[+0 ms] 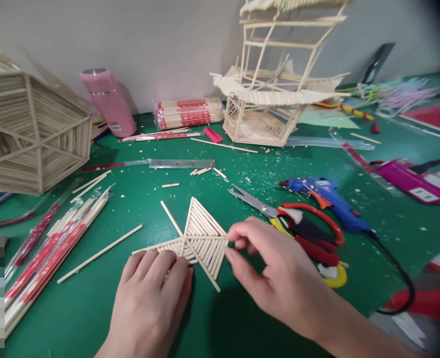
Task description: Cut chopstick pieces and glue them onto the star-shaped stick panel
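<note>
A flat frame of wooden sticks (pixel 205 238) lies on the green table, its spokes crossing at one point. Short sticks fill some of its wedges in rows; other spokes stand bare. My left hand (pixel 153 288) rests over the near left part with curled fingers, gripping it and hiding that edge. At the right corner, the thumb and index finger of my right hand (pixel 275 268) close on the frame's tip. Scissors (pixel 265 206) with red and yellow handles lie just beyond my right hand, beside a blue glue gun (pixel 328 196).
A stick-built pavilion model (pixel 257 124) stands at the back, and a stick-covered hexagonal roof (pixel 37 139) is at left. Around them are a pink bottle (pixel 110 104), bundled sticks (pixel 190 113), bagged sticks (pixel 55 248), a loose stick (pixel 100 253) and a magenta device (pixel 414 179).
</note>
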The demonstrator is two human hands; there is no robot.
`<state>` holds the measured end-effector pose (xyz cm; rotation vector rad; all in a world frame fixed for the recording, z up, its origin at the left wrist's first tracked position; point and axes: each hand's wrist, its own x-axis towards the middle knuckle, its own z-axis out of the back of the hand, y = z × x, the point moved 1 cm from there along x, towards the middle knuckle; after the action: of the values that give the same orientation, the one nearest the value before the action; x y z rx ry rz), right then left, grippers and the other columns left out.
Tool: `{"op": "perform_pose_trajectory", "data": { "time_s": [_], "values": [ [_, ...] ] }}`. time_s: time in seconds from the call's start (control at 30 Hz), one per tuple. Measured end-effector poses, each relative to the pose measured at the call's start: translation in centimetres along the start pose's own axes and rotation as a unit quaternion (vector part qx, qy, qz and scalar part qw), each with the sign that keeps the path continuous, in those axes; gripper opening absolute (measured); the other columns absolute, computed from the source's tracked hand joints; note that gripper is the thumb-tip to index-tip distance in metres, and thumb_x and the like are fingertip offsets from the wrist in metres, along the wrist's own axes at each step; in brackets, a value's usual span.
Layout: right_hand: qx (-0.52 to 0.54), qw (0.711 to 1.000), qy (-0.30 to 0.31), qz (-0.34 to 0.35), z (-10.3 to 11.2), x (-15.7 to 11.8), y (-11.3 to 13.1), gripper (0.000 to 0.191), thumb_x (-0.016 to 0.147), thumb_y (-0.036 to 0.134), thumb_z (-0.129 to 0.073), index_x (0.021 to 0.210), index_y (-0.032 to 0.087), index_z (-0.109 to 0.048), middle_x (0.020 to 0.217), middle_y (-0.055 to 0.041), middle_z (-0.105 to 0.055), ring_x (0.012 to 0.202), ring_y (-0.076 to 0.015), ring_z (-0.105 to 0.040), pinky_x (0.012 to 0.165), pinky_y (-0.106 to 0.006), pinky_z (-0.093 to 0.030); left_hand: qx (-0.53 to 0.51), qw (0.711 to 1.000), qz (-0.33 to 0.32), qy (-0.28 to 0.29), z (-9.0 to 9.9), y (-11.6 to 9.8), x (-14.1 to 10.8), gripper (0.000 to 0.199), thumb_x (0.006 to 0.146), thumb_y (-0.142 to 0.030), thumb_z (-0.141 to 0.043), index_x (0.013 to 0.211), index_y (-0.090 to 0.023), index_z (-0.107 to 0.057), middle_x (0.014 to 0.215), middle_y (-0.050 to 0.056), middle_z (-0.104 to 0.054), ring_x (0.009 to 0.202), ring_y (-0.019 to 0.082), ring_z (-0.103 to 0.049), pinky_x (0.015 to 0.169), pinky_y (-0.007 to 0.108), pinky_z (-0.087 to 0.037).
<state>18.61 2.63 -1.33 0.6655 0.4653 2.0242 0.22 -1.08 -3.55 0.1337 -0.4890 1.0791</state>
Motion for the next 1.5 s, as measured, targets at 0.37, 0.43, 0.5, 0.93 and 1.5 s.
{"op": "perform_pose_trajectory", "data": {
  "time_s": [0.37, 0.43, 0.5, 0.93, 1.5],
  "values": [
    [-0.129, 0.941, -0.192, -0.246, 7.0, -5.1, -7.1, 0.016, 0.080, 0.039, -0.050, 0.078, 0.023, -0.052, 0.063, 0.0018, -0.055, 0.053, -0.0129, -0.053, 0.049, -0.023, -0.043, -0.082, 0.996, 0.021, -0.017, -0.2, 0.7, -1.2, 0.014, 0.082, -0.016, -0.053, 0.095, -0.015, -0.056, 0.090, 0.007, -0.053, 0.080, 0.016, -0.054, 0.071, 0.027, -0.044],
    [-0.171, 0.931, -0.176, -0.271, 8.0, -5.5, -8.2, 0.020, 0.081, 0.042, -0.047, 0.074, 0.023, -0.052, 0.060, 0.0018, -0.055, 0.049, -0.0133, -0.051, 0.048, -0.024, -0.041, -0.100, 0.994, 0.024, -0.030, 0.0, 0.8, -1.2, 0.014, 0.082, -0.015, -0.052, 0.096, -0.014, -0.055, 0.092, 0.007, -0.053, 0.081, 0.015, -0.054, 0.072, 0.025, -0.044],
    [-0.195, 0.923, -0.165, -0.288, 8.6, -5.5, -9.1, 0.023, 0.082, 0.042, -0.044, 0.075, 0.023, -0.053, 0.059, 0.0009, -0.057, 0.048, -0.0141, -0.050, 0.047, -0.026, -0.040, -0.117, 0.991, 0.042, -0.053, 0.2, 1.0, -1.2, 0.012, 0.082, -0.014, -0.052, 0.094, -0.013, -0.055, 0.090, 0.008, -0.053, 0.080, 0.015, -0.055, 0.070, 0.024, -0.045],
    [-0.132, 0.963, -0.020, -0.232, 6.6, -4.2, -8.6, 0.035, 0.078, 0.042, -0.050, 0.105, 0.020, -0.053, 0.102, -0.0092, -0.060, 0.091, -0.0228, -0.060, 0.072, -0.032, -0.050, -0.192, 0.972, 0.094, -0.099, 0.9, 2.5, -0.7, 0.009, 0.081, -0.006, -0.053, 0.086, -0.014, -0.055, 0.077, 0.004, -0.059, 0.071, 0.011, -0.056, 0.065, 0.022, -0.045],
    [-0.190, 0.953, 0.032, -0.232, 5.1, -2.3, -7.2, 0.038, 0.058, 0.030, -0.056, 0.094, 0.017, -0.056, 0.092, -0.0103, -0.065, 0.081, -0.0290, -0.063, 0.070, -0.039, -0.051, -0.176, 0.980, 0.096, 0.012, 0.8, 1.3, -0.4, 0.013, 0.083, -0.012, -0.049, 0.080, -0.019, -0.059, 0.080, 0.004, -0.057, 0.077, 0.018, -0.048, 0.073, 0.036, -0.036]
  ]
}}
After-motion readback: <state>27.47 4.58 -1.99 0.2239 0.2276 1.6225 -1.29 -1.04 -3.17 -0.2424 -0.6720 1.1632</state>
